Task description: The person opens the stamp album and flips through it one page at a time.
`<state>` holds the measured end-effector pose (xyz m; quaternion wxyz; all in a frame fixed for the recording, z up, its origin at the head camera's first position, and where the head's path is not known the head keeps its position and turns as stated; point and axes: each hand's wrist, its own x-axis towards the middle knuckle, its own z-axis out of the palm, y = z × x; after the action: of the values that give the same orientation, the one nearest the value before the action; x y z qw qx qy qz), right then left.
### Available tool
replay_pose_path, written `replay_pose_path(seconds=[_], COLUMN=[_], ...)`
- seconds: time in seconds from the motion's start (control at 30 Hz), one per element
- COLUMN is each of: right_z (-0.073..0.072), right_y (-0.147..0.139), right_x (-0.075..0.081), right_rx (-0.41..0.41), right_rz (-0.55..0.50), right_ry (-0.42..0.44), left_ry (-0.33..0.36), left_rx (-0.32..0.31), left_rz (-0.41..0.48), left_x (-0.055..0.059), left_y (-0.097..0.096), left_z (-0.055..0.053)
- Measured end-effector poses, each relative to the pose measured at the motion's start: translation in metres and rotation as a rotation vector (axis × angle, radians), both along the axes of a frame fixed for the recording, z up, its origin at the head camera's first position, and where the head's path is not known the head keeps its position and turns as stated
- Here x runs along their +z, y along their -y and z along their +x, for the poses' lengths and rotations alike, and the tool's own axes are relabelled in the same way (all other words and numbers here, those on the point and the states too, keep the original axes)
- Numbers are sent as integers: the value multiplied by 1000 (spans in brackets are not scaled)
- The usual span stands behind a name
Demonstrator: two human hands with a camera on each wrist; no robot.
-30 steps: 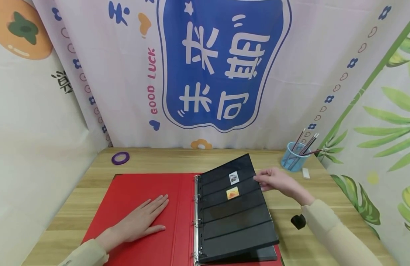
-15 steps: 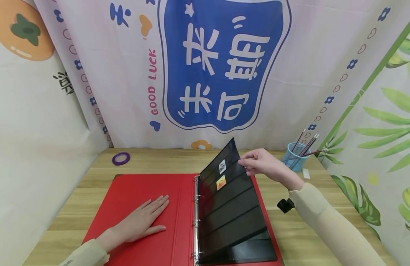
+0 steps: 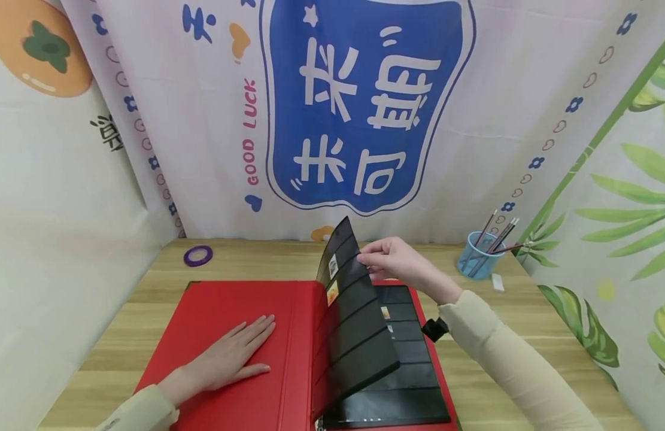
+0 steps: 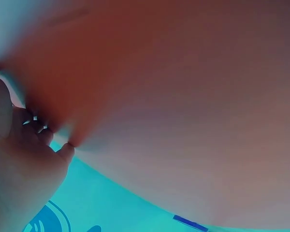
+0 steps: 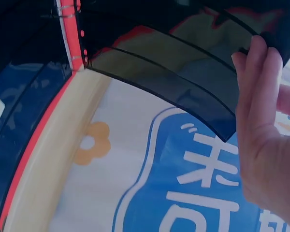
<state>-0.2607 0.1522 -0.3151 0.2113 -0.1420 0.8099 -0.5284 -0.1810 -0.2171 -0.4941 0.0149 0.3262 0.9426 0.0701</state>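
A red ring binder (image 3: 240, 299) lies spread on the table. My left hand (image 3: 230, 356) rests flat on its bare left cover, fingers straight; in the left wrist view the red surface fills most of the frame. My right hand (image 3: 394, 260) pinches the outer edge of a black stamp page (image 3: 354, 323), which stands raised and tilted over the rings. Two small stamps, one grey and one yellow-orange stamp (image 3: 333, 293), sit in its upper strips. Beneath it, another black page (image 3: 413, 371) with small stamps lies on the right cover. The right wrist view shows fingers along the raised page (image 5: 183, 72).
A purple tape roll (image 3: 198, 256) lies at the back left of the wooden table (image 3: 257, 260). At the back right stands a blue mesh cup (image 3: 476, 257) with several pencils, a white eraser (image 3: 497, 282) beside it. A printed cloth hangs behind.
My right hand has moved left, swinging the black page from near flat to steeply raised and uncovering the page below. My left hand has stayed in place.
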Motion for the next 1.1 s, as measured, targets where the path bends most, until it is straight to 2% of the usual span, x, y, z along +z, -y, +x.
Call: replay_pose_path(seconds=[0.2,0.3,0.43,0.63,0.8,0.87,0.97,1.1], right_z=[0,2,4,8,10,12,15,17], right_y=[12,17,25,44,63,68,74,74], right_x=[-4,-4,-2,0,-4,-7,-14,-25], right_rx=[-4,-7,-17,-28,55,108,178,243], right_rz=[-25,-14,-16,-25,-98,-118,-121,-102], right_ry=[-17,-52,-78,-105,-112,-122,-149,-187], left_ry=[58,128,217,242,342,404,461,460], left_rx=[1,20,60,125,212,250,293,343], left_rz=[56,148,331,592,742,793,856,853], left_x=[4,14,39,92,130,140,150,155], left_y=[2,1,-10,-43,-65,-69,-69,-62], left_z=[-1,-4,-11,-18,-20,-20,-21,-20])
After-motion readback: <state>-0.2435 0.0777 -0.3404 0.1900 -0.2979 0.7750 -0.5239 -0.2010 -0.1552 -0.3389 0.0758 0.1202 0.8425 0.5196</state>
